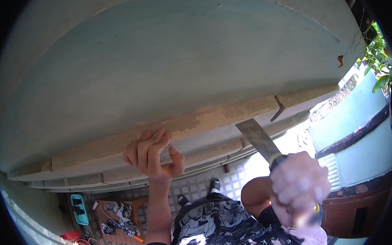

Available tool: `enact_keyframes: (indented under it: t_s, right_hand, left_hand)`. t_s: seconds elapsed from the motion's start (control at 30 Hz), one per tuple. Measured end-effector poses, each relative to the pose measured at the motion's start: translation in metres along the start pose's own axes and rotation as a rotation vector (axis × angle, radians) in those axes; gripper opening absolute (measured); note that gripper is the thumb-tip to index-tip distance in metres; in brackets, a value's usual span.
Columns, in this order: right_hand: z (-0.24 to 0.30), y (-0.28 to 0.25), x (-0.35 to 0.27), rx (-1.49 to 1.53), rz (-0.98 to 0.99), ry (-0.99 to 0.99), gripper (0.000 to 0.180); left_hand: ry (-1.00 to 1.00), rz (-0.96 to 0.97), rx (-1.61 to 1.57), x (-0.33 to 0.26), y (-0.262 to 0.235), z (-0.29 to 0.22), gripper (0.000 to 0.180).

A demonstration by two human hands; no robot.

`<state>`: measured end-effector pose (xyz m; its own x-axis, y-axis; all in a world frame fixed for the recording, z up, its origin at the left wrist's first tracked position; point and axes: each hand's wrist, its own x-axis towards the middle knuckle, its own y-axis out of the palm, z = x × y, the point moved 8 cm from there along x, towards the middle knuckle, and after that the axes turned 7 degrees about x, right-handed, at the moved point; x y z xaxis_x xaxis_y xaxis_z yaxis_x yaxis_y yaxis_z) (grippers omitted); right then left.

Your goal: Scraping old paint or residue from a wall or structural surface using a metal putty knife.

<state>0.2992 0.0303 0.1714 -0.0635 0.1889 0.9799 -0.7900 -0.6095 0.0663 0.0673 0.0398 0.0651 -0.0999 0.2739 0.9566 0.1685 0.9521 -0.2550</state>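
Note:
A pale green wall (pixel 180 57) fills the upper view, with a stepped moulding ledge (pixel 213 119) below it where the paint is stripped to bare tan. My left hand (pixel 151 153) rests flat against that ledge, fingers spread. My right hand (pixel 299 188) grips the handle of a wide metal scraper (pixel 260 139); its blade tip touches the underside of the bare band. The hand is blurred.
A rusty bent hook (pixel 278 108) sticks out of the ledge right of the blade. Far below lie a tiled floor (pixel 194 188), a wooden board with rags (pixel 119 220), a teal object (pixel 79 209) and red cable. A green and brown wall (pixel 359 159) stands at right.

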Motion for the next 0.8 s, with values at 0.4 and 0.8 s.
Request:
enact_keyframes:
  t_s: [0.4,0.8]
  right_hand:
    - [0.005,0.008,0.003,-0.098,0.046,0.029,0.026]
    - [0.017,-0.007,-0.037,-0.313,-0.149,-0.089,0.027]
  left_hand:
    - [0.010,-0.010,-0.019,0.001,0.002,-0.003,0.022]
    - [0.021,0.040,-0.057,0.004,-0.001,-0.005,0.025]
